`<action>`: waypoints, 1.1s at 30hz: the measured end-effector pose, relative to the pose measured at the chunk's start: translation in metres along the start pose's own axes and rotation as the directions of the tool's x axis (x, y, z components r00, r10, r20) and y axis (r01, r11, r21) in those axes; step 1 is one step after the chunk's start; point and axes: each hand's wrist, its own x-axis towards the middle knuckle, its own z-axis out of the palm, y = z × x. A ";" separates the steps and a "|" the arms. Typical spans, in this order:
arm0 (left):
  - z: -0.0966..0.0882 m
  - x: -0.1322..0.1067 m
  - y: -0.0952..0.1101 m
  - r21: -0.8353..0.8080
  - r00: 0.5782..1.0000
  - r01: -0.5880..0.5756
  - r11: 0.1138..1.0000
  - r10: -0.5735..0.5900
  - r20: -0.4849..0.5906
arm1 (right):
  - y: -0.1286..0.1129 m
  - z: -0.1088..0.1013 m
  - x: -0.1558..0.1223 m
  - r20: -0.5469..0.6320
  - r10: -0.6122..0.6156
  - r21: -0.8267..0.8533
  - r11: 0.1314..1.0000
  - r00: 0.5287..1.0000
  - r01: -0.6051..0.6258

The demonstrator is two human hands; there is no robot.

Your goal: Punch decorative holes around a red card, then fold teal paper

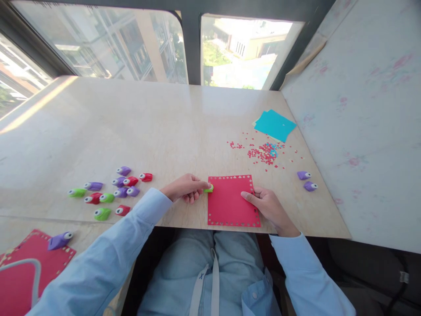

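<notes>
A red paper square [230,202] with punched holes along its edges lies flat at the near edge of the table [138,127]. My left hand [186,188] is closed around a small green hole punch [208,188] pressed onto the sheet's left edge. My right hand [265,202] rests on the sheet's right edge, thumb on top and fingers curled, pinning it down.
Several green, purple and red punches [112,188] lie in a cluster at the left. Two purple punches [307,180] sit at the right. Red paper bits [263,153] are scattered near blue sheets [275,125]. Another red sheet [23,267] with a purple punch [59,240] lies lower left.
</notes>
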 end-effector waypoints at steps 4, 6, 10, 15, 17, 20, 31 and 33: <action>0.002 0.000 0.001 -0.012 1.000 0.004 1.000 -0.004 -0.007 | 0.002 -0.001 0.001 0.007 -0.011 -0.001 1.000 1.000 0.011; 0.002 -0.001 0.002 -0.019 1.000 0.003 1.000 -0.003 -0.013 | 0.002 -0.001 0.001 0.015 -0.022 -0.007 1.000 1.000 0.022; 0.004 -0.001 0.002 -0.019 0.999 -0.010 1.000 0.009 -0.051 | 0.002 0.000 0.002 0.017 -0.036 0.000 0.999 0.999 0.036; 0.008 -0.001 0.000 -0.019 0.994 -0.044 0.999 0.042 -0.105 | -0.002 0.002 0.001 -0.006 -0.034 0.005 0.999 0.999 0.034; 0.009 0.000 -0.001 -0.021 0.991 -0.051 0.998 0.048 -0.125 | -0.003 0.003 0.000 -0.014 -0.032 0.003 0.999 0.999 0.032; 0.012 0.002 -0.003 -0.022 0.988 -0.062 0.998 0.058 -0.143 | -0.003 0.003 0.000 -0.018 -0.033 -0.008 0.999 0.999 0.033; 0.015 0.001 -0.006 -0.041 0.982 -0.085 0.996 0.077 -0.170 | 0.000 0.002 0.001 0.007 -0.054 -0.032 0.998 0.999 0.055; 0.016 0.002 -0.007 -0.048 0.982 -0.084 0.995 0.074 -0.174 | 0.001 0.002 0.002 0.011 -0.053 -0.026 0.998 0.999 0.053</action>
